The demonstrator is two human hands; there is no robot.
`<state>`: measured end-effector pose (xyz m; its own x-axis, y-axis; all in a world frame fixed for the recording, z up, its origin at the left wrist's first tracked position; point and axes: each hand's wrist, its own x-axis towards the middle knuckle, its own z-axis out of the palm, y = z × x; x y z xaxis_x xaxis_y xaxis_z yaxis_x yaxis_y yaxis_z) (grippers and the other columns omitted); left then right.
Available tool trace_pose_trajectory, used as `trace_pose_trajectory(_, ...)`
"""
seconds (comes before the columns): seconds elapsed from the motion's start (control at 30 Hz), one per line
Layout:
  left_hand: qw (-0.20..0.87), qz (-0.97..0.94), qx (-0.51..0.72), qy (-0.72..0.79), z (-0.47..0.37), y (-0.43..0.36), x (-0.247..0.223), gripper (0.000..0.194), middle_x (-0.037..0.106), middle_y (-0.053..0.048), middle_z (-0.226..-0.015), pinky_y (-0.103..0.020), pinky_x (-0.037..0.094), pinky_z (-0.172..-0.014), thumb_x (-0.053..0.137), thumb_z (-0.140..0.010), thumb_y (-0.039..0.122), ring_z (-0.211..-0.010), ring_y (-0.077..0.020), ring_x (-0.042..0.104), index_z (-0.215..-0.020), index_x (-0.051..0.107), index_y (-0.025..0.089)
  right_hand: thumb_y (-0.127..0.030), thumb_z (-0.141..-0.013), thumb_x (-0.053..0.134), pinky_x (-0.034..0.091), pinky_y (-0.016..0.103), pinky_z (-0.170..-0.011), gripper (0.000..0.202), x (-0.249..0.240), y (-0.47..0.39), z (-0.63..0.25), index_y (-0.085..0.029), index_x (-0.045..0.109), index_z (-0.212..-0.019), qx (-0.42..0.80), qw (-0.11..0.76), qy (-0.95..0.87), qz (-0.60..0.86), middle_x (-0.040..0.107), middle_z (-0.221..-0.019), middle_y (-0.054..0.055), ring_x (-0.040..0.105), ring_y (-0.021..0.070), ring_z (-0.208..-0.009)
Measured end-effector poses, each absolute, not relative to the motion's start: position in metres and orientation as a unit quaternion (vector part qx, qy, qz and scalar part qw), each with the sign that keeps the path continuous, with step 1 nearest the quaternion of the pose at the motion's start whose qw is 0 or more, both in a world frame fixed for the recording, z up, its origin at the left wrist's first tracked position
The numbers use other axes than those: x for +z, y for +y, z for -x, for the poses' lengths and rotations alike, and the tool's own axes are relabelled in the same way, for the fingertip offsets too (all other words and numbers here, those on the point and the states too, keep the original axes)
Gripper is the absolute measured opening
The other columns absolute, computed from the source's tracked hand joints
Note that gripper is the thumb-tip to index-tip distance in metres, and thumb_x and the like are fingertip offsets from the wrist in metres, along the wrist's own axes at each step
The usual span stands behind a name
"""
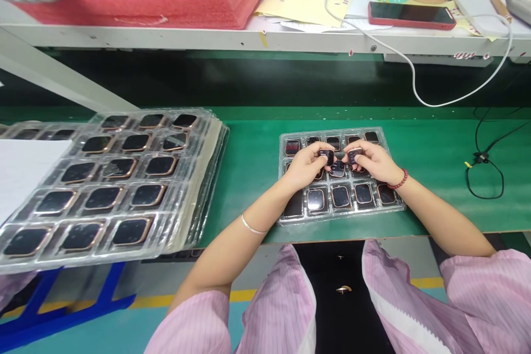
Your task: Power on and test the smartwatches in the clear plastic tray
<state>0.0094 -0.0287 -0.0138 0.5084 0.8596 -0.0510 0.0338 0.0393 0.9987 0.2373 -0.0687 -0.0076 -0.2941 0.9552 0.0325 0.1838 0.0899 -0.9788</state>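
Between the thumb and curled fingers of the left hand (309, 166), which is closed to a pinch, a small black rounded-square screen piece (327, 156) is gripped. By the right hand (375, 162), likewise pinched, a matching dark square screen piece (354, 156) is held. The 2 pieces are raised side by side, just apart, over a clear plastic compartmented tray (341, 215), whose long axis is laid left to right. Below and between them, a black glossy seated screen (338, 169) is seen in the tray's middle row, slightly nearer the left hand's piece. The tray is carried by the green tabletop (253, 177). Farther left, beyond the left forearm, a tall stack of clear loaded trays (194, 199) is placed, so the left arm is nearer to it.
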Motion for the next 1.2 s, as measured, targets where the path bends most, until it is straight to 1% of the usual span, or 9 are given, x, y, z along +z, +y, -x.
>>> trace_pose_trajectory(0.17, 0.629, -0.601, 0.338, 0.359, -0.0101, -0.0289, -0.0129, 0.028, 0.075, -0.006, -0.095, -0.023, 0.054, -0.062, 0.061, -0.081, 0.016, -0.067, -0.0117, 0.068, -0.109, 0.063, 0.015, -0.019, -0.087, 0.056, 0.054, 0.022, -0.055, 0.028, -0.0072, -0.0688, -0.2376, -0.017, 0.060, -0.115, 0.513, 0.386, -0.623, 0.448, 0.076, -0.100, 0.007, 0.065, 0.0099, -0.063)
trace_pose_trajectory(0.33, 0.623, -0.589, 0.377, 0.352, -0.0111, -0.0300, -0.0105, 0.036, 0.074, -0.004, -0.094, -0.026, 0.056, -0.074, 0.067, -0.072, 0.011, -0.075, -0.0122, 0.068, -0.107, 0.063, 0.016, -0.014, -0.084, 0.055, 0.056, 0.022, -0.057, 0.040, -0.0077, -0.0676, -0.2382, -0.019, 0.056, -0.124, 0.510, 0.398, -0.633, 0.425, 0.072, -0.112, 0.008, 0.068, 0.0112, -0.072)
trace_pose_trajectory(0.47, 0.629, -0.583, 0.374, 0.353, -0.0112, -0.0303, -0.0099, 0.030, 0.073, -0.003, -0.087, -0.028, 0.055, -0.071, 0.068, -0.073, 0.014, -0.069, -0.0123, 0.066, -0.103, 0.063, 0.015, -0.013, -0.086, 0.053, 0.058, 0.024, -0.060, 0.040, -0.0089, -0.0675, -0.2386, -0.019, 0.055, -0.125, 0.508, 0.387, -0.650, 0.411, 0.072, -0.113, 0.009, 0.069, 0.0122, -0.074)
trace_pose_trajectory(0.67, 0.631, -0.583, 0.377, 0.347, -0.0111, -0.0305, -0.0092, 0.031, 0.073, -0.003, -0.087, -0.026, 0.054, -0.070, 0.068, -0.072, 0.012, -0.070, -0.0121, 0.066, -0.103, 0.063, 0.015, -0.013, -0.088, 0.053, 0.059, 0.024, -0.061, 0.040, -0.0094, -0.0684, -0.2391, -0.019, 0.056, -0.127, 0.506, 0.379, -0.658, 0.409, 0.073, -0.113, 0.009, 0.070, 0.0125, -0.075)
trace_pose_trajectory(0.8, 0.629, -0.583, 0.377, 0.349, -0.0117, -0.0308, -0.0083, 0.034, 0.072, -0.003, -0.087, -0.026, 0.054, -0.072, 0.068, -0.070, 0.010, -0.073, -0.0122, 0.066, -0.103, 0.063, 0.015, -0.011, -0.085, 0.055, 0.059, 0.025, -0.063, 0.043, -0.0099, -0.0684, -0.2394, -0.019, 0.056, -0.127, 0.510, 0.383, -0.653, 0.408, 0.072, -0.114, 0.009, 0.071, 0.0128, -0.077)
trace_pose_trajectory(0.97, 0.634, -0.583, 0.371, 0.346, -0.0118, -0.0309, -0.0089, 0.033, 0.072, -0.003, -0.087, -0.027, 0.054, -0.071, 0.066, -0.071, 0.011, -0.070, -0.0120, 0.065, -0.103, 0.063, 0.014, -0.011, -0.086, 0.054, 0.059, 0.025, -0.063, 0.042, -0.0106, -0.0685, -0.2397, -0.019, 0.056, -0.127, 0.510, 0.383, -0.652, 0.410, 0.072, -0.116, 0.009, 0.071, 0.0127, -0.078)
trace_pose_trajectory(1.07, 0.627, -0.589, 0.371, 0.349, -0.0115, -0.0315, -0.0089, 0.037, 0.072, -0.004, -0.091, -0.027, 0.054, -0.074, 0.068, -0.069, 0.010, -0.077, -0.0136, 0.067, -0.105, 0.063, 0.015, -0.009, -0.082, 0.057, 0.060, 0.027, -0.067, 0.047, -0.0104, -0.0686, -0.2396, -0.020, 0.056, -0.128, 0.506, 0.385, -0.658, 0.404, 0.071, -0.117, 0.009, 0.071, 0.0137, -0.080)
trace_pose_trajectory(1.13, 0.626, -0.590, 0.369, 0.352, -0.0114, -0.0315, -0.0091, 0.038, 0.072, -0.004, -0.093, -0.028, 0.054, -0.075, 0.069, -0.069, 0.011, -0.079, -0.0143, 0.067, -0.106, 0.062, 0.016, -0.009, -0.082, 0.057, 0.060, 0.026, -0.066, 0.046, -0.0103, -0.0686, -0.2395, -0.020, 0.057, -0.127, 0.506, 0.386, -0.657, 0.404, 0.071, -0.117, 0.009, 0.071, 0.0133, -0.078)
trace_pose_trajectory(1.2, 0.631, -0.589, 0.366, 0.348, -0.0113, -0.0313, -0.0097, 0.036, 0.072, -0.004, -0.090, -0.028, 0.054, -0.074, 0.069, -0.070, 0.012, -0.075, -0.0139, 0.066, -0.105, 0.062, 0.016, -0.011, -0.084, 0.055, 0.059, 0.025, -0.063, 0.043, -0.0104, -0.0685, -0.2394, -0.020, 0.057, -0.126, 0.509, 0.388, -0.652, 0.408, 0.071, -0.116, 0.009, 0.070, 0.0127, -0.077)
